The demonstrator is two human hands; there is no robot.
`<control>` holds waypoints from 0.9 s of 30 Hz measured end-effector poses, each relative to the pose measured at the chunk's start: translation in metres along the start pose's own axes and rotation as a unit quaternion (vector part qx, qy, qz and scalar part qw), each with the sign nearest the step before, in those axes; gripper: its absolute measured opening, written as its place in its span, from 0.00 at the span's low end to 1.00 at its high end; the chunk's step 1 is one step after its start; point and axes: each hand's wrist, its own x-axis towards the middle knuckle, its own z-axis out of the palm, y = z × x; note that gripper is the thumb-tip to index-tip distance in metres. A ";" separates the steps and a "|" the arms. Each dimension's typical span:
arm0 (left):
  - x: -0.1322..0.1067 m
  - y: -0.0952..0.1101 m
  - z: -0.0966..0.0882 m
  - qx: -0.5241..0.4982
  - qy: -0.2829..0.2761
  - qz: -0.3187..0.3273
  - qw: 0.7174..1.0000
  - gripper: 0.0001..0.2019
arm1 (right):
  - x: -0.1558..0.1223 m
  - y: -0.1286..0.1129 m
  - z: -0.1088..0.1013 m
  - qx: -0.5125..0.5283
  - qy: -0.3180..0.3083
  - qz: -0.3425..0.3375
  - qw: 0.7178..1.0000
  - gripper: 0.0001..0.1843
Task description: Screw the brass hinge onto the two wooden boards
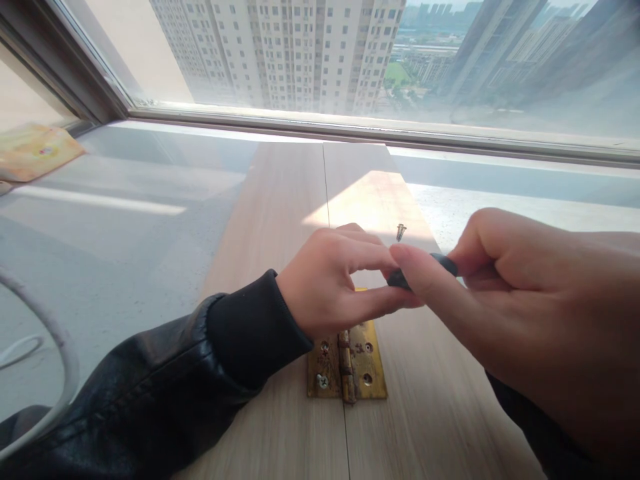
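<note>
Above the boards, my left hand [333,280] pinches one end of a short black object [399,279] between thumb and fingers. My right hand [525,287] grips its other end, with the thumb laid across the middle. The fingers cover much of this object, so its kind cannot be made out. Below my left hand lies a brass-coloured, worn hinge [367,373] across the seam of two pale wooden boards [280,220]. A silvery screw sits in its lower left hole, while the lower right hole shows no screw. My left hand hides the hinge's upper part.
Loose screws [401,231] lie on the right board just beyond my hands. The boards rest on a speckled white sill [150,247] against a window frame [350,130]. A white cable [65,360] curves at left, and a yellowish packet [40,152] lies in the far left corner.
</note>
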 end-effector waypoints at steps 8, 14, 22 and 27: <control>-0.002 -0.010 -0.010 -0.089 -0.121 -0.007 0.989 0.05 | 0.004 0.017 -0.017 0.201 -0.157 -0.060 0.965 0.11; 0.000 -0.010 -0.011 -0.113 -0.138 -0.003 0.984 0.06 | 0.003 0.024 -0.023 0.205 -0.196 -0.073 0.956 0.13; 0.000 -0.008 -0.012 -0.126 -0.097 -0.045 0.986 0.11 | 0.000 0.020 -0.013 0.080 -0.127 -0.089 0.985 0.10; 0.000 -0.003 -0.010 -0.045 -0.040 -0.041 0.997 0.14 | 0.001 0.014 -0.002 0.016 -0.064 -0.079 0.995 0.20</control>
